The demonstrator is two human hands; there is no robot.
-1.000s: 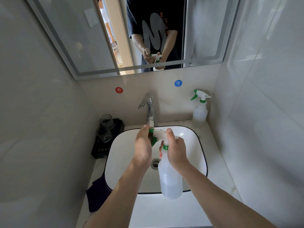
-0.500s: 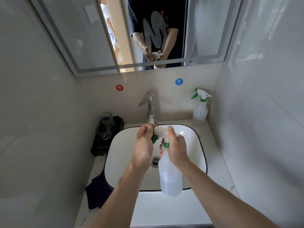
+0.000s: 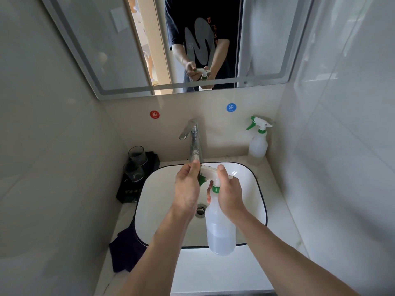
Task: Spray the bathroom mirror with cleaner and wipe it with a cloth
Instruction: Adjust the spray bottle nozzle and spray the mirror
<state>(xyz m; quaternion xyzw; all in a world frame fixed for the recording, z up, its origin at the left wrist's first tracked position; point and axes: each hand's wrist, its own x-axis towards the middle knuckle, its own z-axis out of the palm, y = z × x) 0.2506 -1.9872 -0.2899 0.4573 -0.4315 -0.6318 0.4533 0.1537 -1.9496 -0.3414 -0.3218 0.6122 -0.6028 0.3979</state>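
A translucent spray bottle [image 3: 220, 229] with a white and green head hangs over the sink. My right hand [image 3: 229, 193] grips its neck just under the trigger head. My left hand [image 3: 188, 186] pinches the green nozzle at the front of the head. The wall mirror [image 3: 96, 50] fills the top of the view and reflects both hands on the bottle. A dark purple cloth [image 3: 126, 253] lies crumpled on the counter at the sink's front left corner.
A white sink [image 3: 162, 189] with a dark rim sits under a chrome tap [image 3: 193, 139]. A second spray bottle [image 3: 258, 142] stands at the back right corner. Two dark glasses [image 3: 135, 163] stand on a black box at back left. Tiled walls close in on both sides.
Both hands and the bottle stay over the sink. My left hand has shifted slightly on the nozzle, and the view has tilted up a little, showing more mirror.
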